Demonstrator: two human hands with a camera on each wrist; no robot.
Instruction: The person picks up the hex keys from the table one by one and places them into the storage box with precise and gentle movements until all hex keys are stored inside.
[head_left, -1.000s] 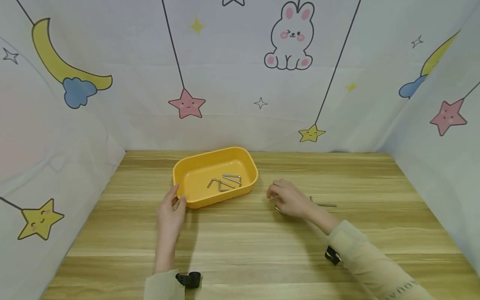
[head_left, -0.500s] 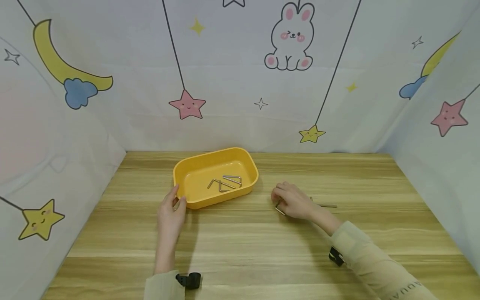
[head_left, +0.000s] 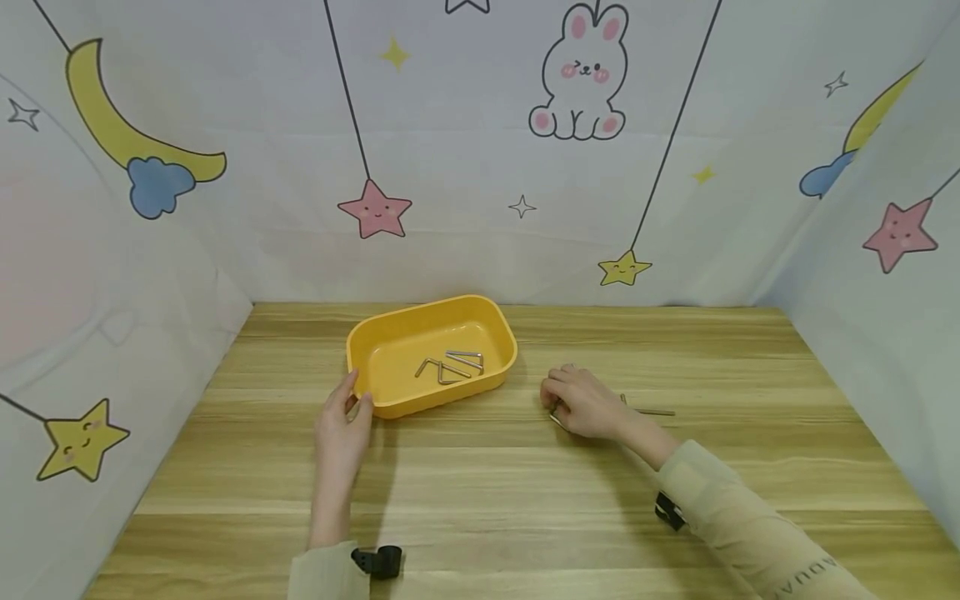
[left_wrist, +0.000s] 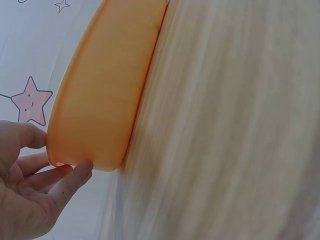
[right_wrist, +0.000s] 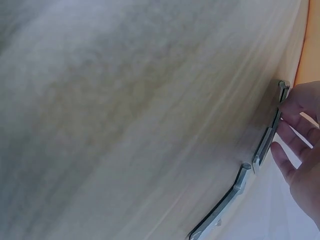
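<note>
In the head view, a yellow box (head_left: 427, 396) stands at the back, with several L-shaped hex keys (head_left: 454, 368) lying inside. My left hand (head_left: 342, 423) holds its near left corner, thumb and fingers against the outer walls, as the left wrist view also shows with the box's side (left_wrist: 102, 90). My right hand (head_left: 583, 404) is low over the table to the right of the box. Its fingertips pinch a hex key (right_wrist: 284, 90), mostly hidden under the hand in the head view. Another hex key (head_left: 656, 412) lies just right of that hand.
The wooden table (head_left: 465, 508) carries everything. A pale curtain (head_left: 465, 125) printed with stars and a rabbit closes off the back and both sides. Black straps with small devices sit at the left cuff (head_left: 378, 561) and right cuff (head_left: 669, 510).
My right hand shifted slightly right, then a little back left, staying at the same hex key, more of which showed half a second ago. The left hand and the box have stayed put.
</note>
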